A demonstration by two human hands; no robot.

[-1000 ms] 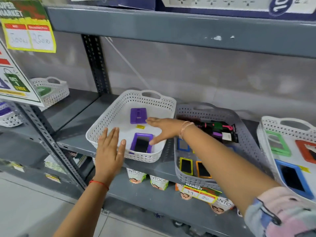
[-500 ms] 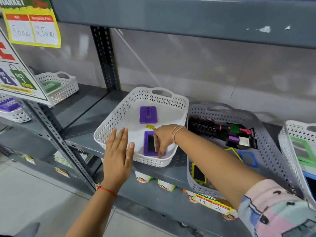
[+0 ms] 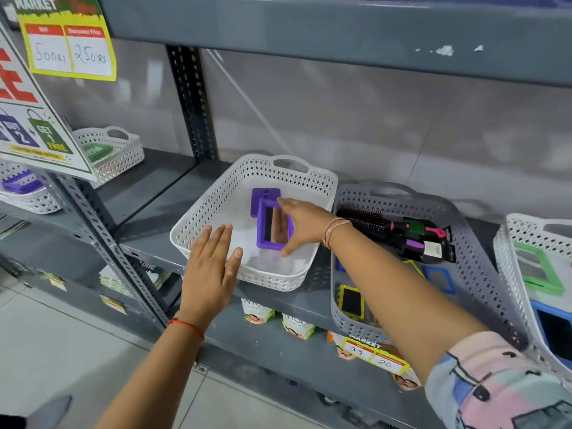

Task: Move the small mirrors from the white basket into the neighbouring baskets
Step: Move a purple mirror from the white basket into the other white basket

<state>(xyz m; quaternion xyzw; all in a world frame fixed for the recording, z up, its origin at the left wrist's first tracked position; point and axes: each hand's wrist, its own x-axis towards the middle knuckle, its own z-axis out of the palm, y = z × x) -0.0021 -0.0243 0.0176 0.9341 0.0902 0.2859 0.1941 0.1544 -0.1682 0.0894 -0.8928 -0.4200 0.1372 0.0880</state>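
A white perforated basket (image 3: 198,230) stands on the grey shelf. My right hand (image 3: 305,222) reaches into it and grips a purple-framed small mirror (image 3: 274,224), tilted up with its glass towards me, fingers behind it and thumb at its lower edge. A second purple mirror (image 3: 263,195) lies face down behind it in the basket. My left hand (image 3: 212,267) hovers flat and open over the basket's front rim, holding nothing. To the right a grey basket (image 3: 464,218) holds several framed mirrors and hairbrushes.
A further white basket (image 3: 510,243) at the far right holds green and blue framed mirrors. White baskets (image 3: 123,156) stand on the left shelf bay behind a hanging offer sign (image 3: 31,119). A grey shelf (image 3: 340,32) runs overhead. An upright post (image 3: 192,100) divides the bays.
My right hand went from hovering over the basket to gripping the near purple mirror and has lifted and tilted it upright. My left hand stayed over the front rim.
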